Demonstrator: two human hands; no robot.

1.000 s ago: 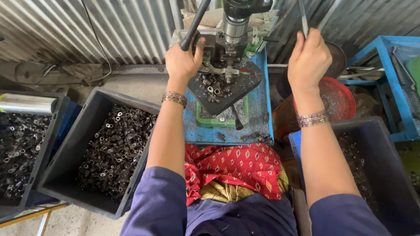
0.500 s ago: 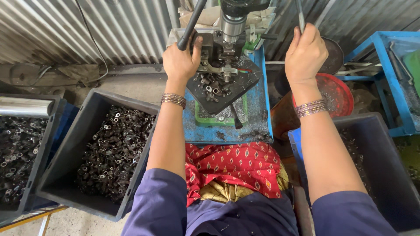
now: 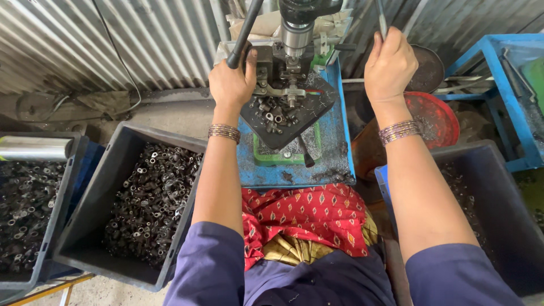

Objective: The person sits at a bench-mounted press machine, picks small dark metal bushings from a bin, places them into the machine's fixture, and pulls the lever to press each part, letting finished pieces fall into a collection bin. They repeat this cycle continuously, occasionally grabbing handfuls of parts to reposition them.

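While gripping: two hands, two levers.

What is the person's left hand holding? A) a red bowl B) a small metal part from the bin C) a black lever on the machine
C: the left hand has its fingers wrapped around the black lever beside the machine.

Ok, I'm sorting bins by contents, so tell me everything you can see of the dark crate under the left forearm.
The dark crate is a rectangular, open-topped bin, plastic by its look, sitting level on the floor left of the blue machine table. It holds a heap of small dark metal parts, many with round holes, piled toward its right side. Another crate of similar parts stands beside it on the left. The left hand is well above it, on the black lever.
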